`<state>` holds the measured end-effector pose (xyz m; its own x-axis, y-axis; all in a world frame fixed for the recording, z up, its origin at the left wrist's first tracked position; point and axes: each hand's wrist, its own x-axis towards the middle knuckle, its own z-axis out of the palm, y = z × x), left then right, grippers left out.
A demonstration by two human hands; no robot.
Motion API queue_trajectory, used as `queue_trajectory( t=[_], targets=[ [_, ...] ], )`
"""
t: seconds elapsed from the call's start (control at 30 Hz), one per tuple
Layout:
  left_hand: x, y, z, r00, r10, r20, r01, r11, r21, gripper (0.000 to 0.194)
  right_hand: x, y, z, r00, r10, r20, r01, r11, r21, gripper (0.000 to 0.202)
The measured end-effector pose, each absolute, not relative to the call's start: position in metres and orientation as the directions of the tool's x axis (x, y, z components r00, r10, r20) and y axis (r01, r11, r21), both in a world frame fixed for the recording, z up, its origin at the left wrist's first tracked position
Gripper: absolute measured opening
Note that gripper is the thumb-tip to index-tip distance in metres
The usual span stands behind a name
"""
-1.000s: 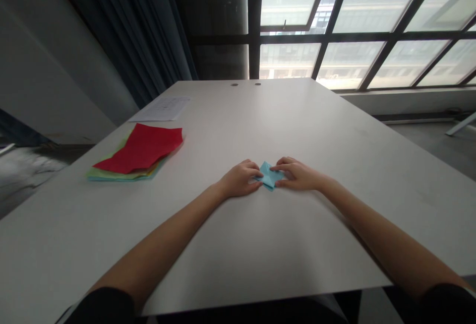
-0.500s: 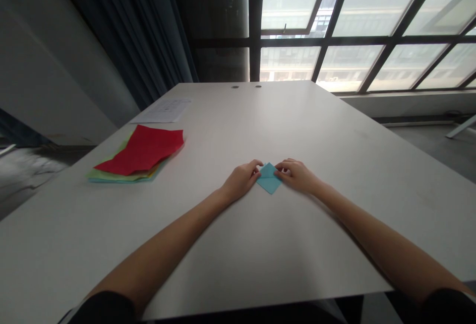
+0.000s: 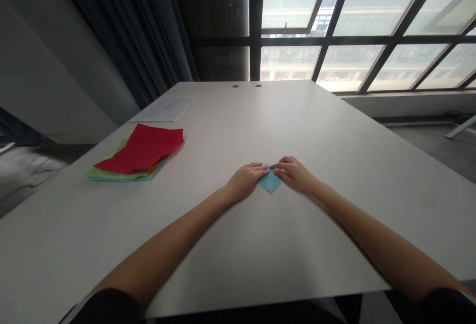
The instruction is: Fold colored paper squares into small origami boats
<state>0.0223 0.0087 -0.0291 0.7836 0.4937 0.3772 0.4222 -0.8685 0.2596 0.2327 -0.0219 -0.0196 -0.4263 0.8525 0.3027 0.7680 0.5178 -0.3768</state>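
A small light blue sheet of folded paper [image 3: 270, 184] lies on the white table between my two hands, one corner pointing toward me. My left hand [image 3: 246, 180] rests at its left side, fingers stretched out flat over the upper left edge. From the right, my right hand [image 3: 295, 175] has its thumb and index finger on the paper's upper right edge, apparently pinching it. The fingers of both hands hide much of the top part of the paper.
To the left lies a stack of coloured paper with a red sheet [image 3: 147, 148] on top and green sheets [image 3: 107, 169] below. Behind it is a printed white sheet [image 3: 163, 109]. The white table [image 3: 238, 244] stretches back toward windows and a dark curtain [image 3: 134, 26].
My left fingers have straightened from a pinch and now lie flat over the paper's upper left. The right index finger has reached inward across the top, covering more of the paper.
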Motion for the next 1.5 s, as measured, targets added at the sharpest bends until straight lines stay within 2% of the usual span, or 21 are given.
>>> queue_trajectory(
  t=[0.1,0.27,0.37,0.63,1.07,1.17,1.33,1.5],
  targets=[
    [0.023,0.01,-0.029,0.786,0.504,0.358,0.431,-0.862,0.268,0.033,0.234,-0.021,-0.02,-0.434,0.855,0.284,0.783,0.514,-0.351,0.026],
    [0.028,0.009,-0.024,0.727,0.593,0.346,0.506,-0.803,0.314,0.021,0.233,-0.02,-0.022,-0.402,0.877,0.262,0.812,0.474,-0.342,0.026],
    [0.031,0.01,-0.025,0.733,0.602,0.317,0.521,-0.796,0.307,0.025,0.232,-0.019,-0.023,-0.362,0.898,0.251,0.84,0.431,-0.329,0.026],
    [0.028,0.008,-0.024,0.768,0.64,0.037,0.617,-0.754,0.225,0.042,0.238,-0.016,-0.02,-0.29,0.934,0.208,0.881,0.345,-0.323,0.036],
    [0.016,0.019,-0.012,0.669,0.72,-0.187,0.739,-0.616,0.273,0.041,0.254,-0.012,-0.019,-0.281,0.957,0.075,0.872,0.287,-0.397,0.038],
    [0.01,0.025,-0.011,0.67,0.711,-0.211,0.739,-0.616,0.271,0.041,0.254,-0.013,-0.018,-0.308,0.946,0.099,0.856,0.321,-0.405,0.036],
    [0.005,0.029,-0.008,0.673,0.692,-0.26,0.739,-0.615,0.275,0.046,0.247,-0.017,-0.015,-0.442,0.883,0.156,0.783,0.465,-0.412,0.027],
    [0.002,0.028,-0.004,0.667,0.703,-0.249,0.744,-0.603,0.289,0.048,0.233,-0.025,-0.011,-0.59,0.772,0.236,0.708,0.635,-0.309,0.03]
  ],
)
